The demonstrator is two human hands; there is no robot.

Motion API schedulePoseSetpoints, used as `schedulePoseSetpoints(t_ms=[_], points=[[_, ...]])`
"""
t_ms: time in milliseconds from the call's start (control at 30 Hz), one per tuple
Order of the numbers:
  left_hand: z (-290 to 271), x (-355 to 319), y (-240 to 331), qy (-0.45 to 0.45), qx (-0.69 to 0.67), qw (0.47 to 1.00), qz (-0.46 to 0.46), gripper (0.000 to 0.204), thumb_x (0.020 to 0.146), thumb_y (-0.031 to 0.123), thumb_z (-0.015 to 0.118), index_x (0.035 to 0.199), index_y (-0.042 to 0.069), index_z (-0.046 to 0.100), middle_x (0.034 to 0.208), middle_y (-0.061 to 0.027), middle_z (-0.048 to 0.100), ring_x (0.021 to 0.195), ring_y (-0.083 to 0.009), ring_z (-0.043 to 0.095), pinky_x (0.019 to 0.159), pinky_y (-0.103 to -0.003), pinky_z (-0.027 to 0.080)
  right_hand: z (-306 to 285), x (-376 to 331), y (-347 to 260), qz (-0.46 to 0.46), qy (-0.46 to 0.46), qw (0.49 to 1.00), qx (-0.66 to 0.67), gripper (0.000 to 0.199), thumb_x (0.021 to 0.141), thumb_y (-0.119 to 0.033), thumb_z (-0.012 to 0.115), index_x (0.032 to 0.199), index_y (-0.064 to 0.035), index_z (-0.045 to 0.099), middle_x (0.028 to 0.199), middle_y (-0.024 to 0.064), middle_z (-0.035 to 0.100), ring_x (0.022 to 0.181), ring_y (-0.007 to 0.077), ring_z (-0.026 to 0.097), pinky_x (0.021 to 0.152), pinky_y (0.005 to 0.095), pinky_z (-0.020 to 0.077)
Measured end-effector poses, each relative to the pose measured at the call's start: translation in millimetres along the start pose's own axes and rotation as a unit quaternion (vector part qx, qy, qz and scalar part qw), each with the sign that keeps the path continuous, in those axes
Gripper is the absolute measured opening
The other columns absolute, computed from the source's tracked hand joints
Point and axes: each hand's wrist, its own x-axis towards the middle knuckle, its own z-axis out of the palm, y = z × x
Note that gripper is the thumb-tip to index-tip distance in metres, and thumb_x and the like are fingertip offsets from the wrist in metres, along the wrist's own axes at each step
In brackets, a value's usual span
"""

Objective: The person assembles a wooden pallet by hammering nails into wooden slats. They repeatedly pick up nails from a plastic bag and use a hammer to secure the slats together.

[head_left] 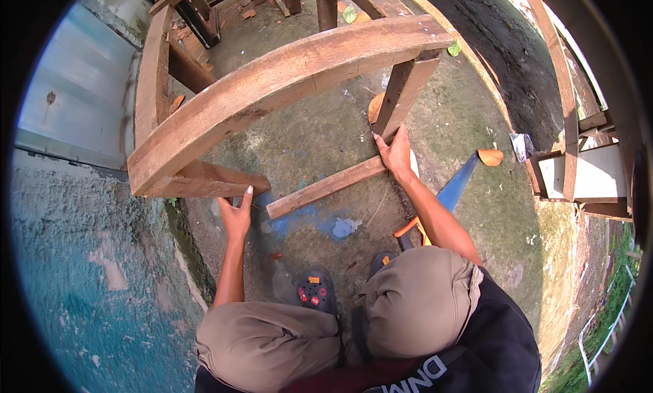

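Note:
A brown wooden frame (286,66) stands before me, its thick top beam slanting up from left to right. My left hand (237,219) grips the lower end of the left wooden leg (214,178), thumb on the near side; some fingers are hidden behind it. My right hand (398,154) is closed where a thinner wooden bar (326,187) meets the right leg (407,94). The bar runs left from that hand, and its free end stops short of the left leg. Whether the bar is fastened to the right leg I cannot tell.
A handsaw (457,185) with a blue blade and orange handle lies on the concrete beside my right forearm. A peeling blue wall (88,257) borders the left. Dry leaves (490,157) and wooden pieces (568,87) are at the right. My shoes (317,291) are below.

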Motion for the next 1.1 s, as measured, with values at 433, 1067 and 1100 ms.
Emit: schedulePoseSetpoints(t_ms=[433,1067,1100], points=[[10,9,5,0.047,0.005,0.999,-0.001,0.075,0.087,0.012,0.082,0.145,-0.001,0.035,0.141,-0.0175,0.049,0.128,-0.0249,0.052,0.099,-0.039,0.053,-4,3,-6,0.006,-0.024,0.999,0.023,0.057,0.086,-0.022,0.078,0.127,0.0012,0.046,0.117,0.0308,0.065,0.108,0.0477,0.065,0.09,0.0502,0.0515],[20,5,-32,0.081,0.154,0.984,-0.048,0.087,0.072,0.037,0.092,0.137,0.0,0.048,0.123,-0.0249,0.068,0.118,-0.04,0.065,0.099,-0.046,0.05,-7,6,2,-0.069,-0.026,0.996,-0.042,0.066,0.085,-0.033,0.082,0.126,0.0042,0.045,0.104,0.0357,0.068,0.1,0.0531,0.066,0.084,0.0527,0.0532],[23,7,-31,0.119,0.152,0.98,-0.048,0.086,0.071,0.038,0.092,0.136,0.0,0.049,0.121,-0.0251,0.069,0.117,-0.0412,0.065,0.098,-0.047,0.051,-4,3,-3,-0.068,-0.022,0.997,-0.036,0.065,0.085,-0.033,0.082,0.125,0.0041,0.046,0.105,0.0347,0.068,0.1,0.0524,0.066,0.084,0.0521,0.053]])
